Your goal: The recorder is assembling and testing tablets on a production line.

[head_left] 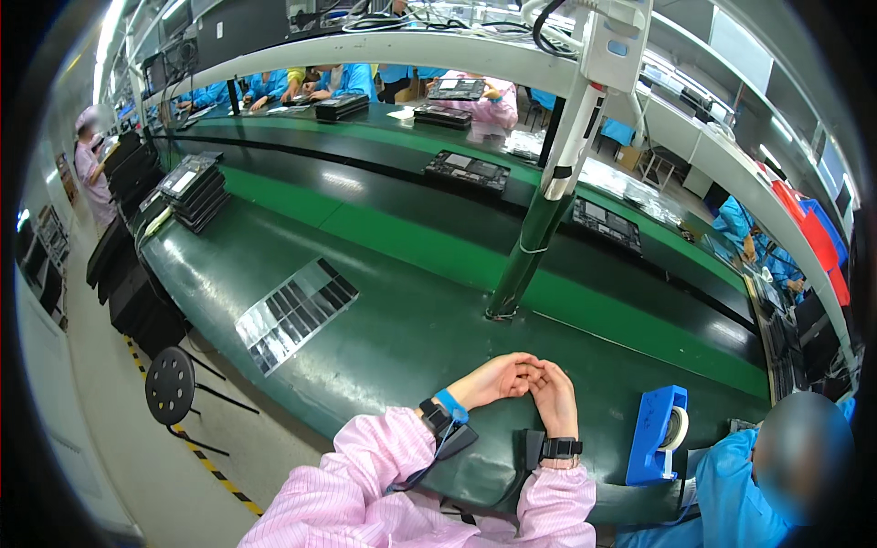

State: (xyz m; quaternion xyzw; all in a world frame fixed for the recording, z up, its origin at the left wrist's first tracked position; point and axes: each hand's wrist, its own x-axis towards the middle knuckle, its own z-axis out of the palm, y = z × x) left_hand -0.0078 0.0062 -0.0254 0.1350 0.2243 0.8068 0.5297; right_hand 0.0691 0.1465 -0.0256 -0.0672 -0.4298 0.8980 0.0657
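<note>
My left hand (499,380) and my right hand (554,399) meet at the fingertips above the green tabletop, near its front edge. The fingers of both are curled and pressed together, and I see no object between them. Round my left wrist are a blue band (451,405) and a black strap (434,416); another black strap (562,447) circles my right wrist. A blue tape dispenser (650,437) with a pale roll stands right of my right hand. Off to the left, a sheet of dark and silvery rectangular pieces (297,315) lies flat on the table.
A metal post (541,219) rises from the table ahead of my hands. Open laptop-like units (468,170) lie on the dark strip beyond, and stacked units (194,190) stand at the far left. A co-worker in blue (744,489) sits close on my right. A round stool (171,384) stands left.
</note>
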